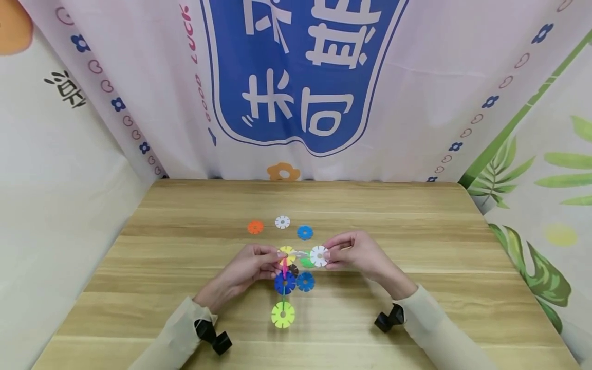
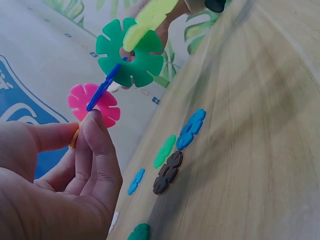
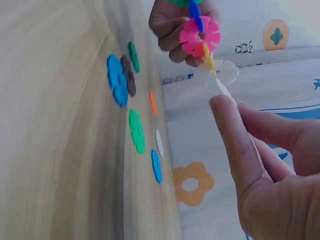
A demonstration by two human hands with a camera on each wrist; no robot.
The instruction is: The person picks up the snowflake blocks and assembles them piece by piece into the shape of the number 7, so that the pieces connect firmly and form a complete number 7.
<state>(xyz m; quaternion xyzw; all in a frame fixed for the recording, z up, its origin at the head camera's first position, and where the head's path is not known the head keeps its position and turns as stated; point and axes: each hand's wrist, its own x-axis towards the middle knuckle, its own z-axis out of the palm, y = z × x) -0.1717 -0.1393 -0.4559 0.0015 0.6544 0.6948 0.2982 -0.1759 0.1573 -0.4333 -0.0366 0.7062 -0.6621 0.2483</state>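
Note:
A chain of notched plastic discs hangs above the table between both hands. My left hand (image 1: 245, 268) pinches the yellow disc (image 1: 288, 251) between thumb and fingers. From there the chain runs through a pink disc (image 2: 80, 102), a dark blue disc (image 1: 285, 289) and a green disc (image 2: 146, 62) to a lime-yellow disc (image 1: 283, 319) at its near end. On the other side a clear disc (image 3: 228, 73) joins the yellow one. My right hand (image 1: 359, 255) pinches a white disc (image 1: 317, 259), whose edge meets the clear disc.
Loose discs lie on the wooden table (image 1: 185, 226): orange (image 1: 255, 227), white (image 1: 282, 222) and blue (image 1: 304, 233) toward the back. Another blue disc (image 1: 306, 281), a brown disc (image 3: 127, 75), a bright green disc (image 3: 136, 131) and a dark green disc (image 3: 134, 56) lie below the hands.

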